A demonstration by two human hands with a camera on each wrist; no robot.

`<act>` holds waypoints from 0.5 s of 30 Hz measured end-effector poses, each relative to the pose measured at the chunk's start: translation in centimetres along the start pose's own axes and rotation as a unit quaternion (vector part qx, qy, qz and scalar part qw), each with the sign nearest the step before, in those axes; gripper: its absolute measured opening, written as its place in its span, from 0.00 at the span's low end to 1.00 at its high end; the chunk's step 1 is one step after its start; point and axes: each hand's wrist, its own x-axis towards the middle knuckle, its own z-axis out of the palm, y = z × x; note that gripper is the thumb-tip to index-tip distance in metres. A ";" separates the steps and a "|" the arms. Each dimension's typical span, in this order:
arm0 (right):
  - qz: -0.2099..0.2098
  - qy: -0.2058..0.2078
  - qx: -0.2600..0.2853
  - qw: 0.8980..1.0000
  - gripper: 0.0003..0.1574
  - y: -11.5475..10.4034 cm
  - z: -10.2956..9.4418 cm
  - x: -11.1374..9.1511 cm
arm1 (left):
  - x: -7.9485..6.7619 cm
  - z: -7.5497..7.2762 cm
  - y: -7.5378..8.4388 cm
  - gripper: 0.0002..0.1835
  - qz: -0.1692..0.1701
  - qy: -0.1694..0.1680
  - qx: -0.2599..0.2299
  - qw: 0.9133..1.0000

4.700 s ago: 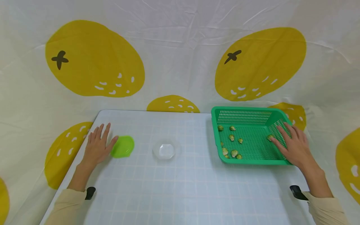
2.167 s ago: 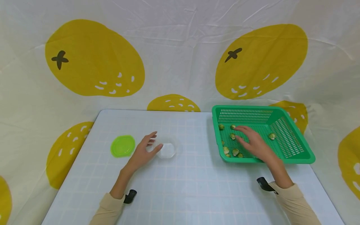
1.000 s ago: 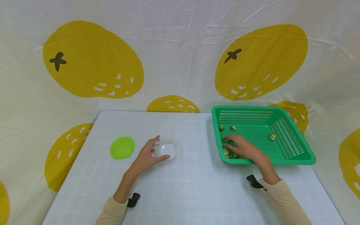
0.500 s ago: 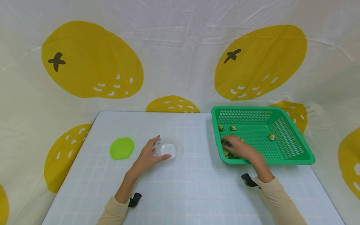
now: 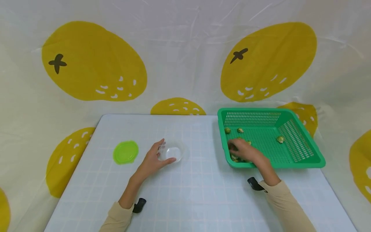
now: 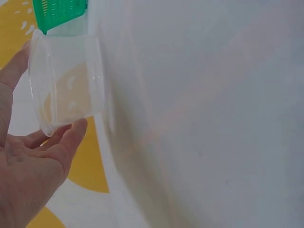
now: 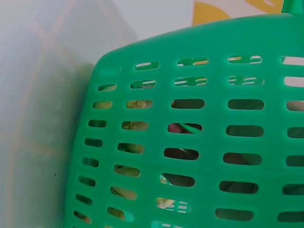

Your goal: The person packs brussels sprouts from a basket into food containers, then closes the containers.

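My left hand point(image 5: 152, 160) reaches round a clear plastic cup point(image 5: 173, 152) on the table, with the thumb on its near side and the fingers on its far side. In the left wrist view the thumb and fingertips meet the wall of the clear cup point(image 6: 71, 78). My right hand point(image 5: 243, 150) is down inside the green basket point(image 5: 272, 165), at its left end, among Brussels sprouts point(image 5: 234, 158). Its fingers bend downward; the fingertips and whatever lies between them are hidden. The slotted basket wall point(image 7: 209, 161) blocks the hand in the right wrist view.
A light green lid point(image 5: 126, 152) lies left of the cup. More sprouts sit apart in the basket, one Brussels sprout point(image 5: 280, 139) near its right end. The table point(image 5: 191, 196) backs onto a white sheet point(image 5: 185, 64) with yellow prints.
The left hand has moved right from beside the lid to the cup and stays there. The right hand has gone from the basket's right end to its left, and its fingers have bent inward.
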 end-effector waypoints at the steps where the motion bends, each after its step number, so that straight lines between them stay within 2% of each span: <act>1: 0.000 0.001 0.001 1.000 0.01 0.0 0.0 0.0 | 0.0 0.0 0.0 0.57 -0.001 0.001 -0.003 1.000; 8: 0.016 0.013 0.012 1.000 0.03 0.3 0.1 0.0 | -0.1 0.0 0.1 0.57 -0.005 0.000 -0.002 1.000; 15: 0.005 0.070 0.002 0.998 0.05 0.0 0.0 -0.7 | 0.0 0.0 0.0 0.57 0.004 -0.003 -0.008 1.000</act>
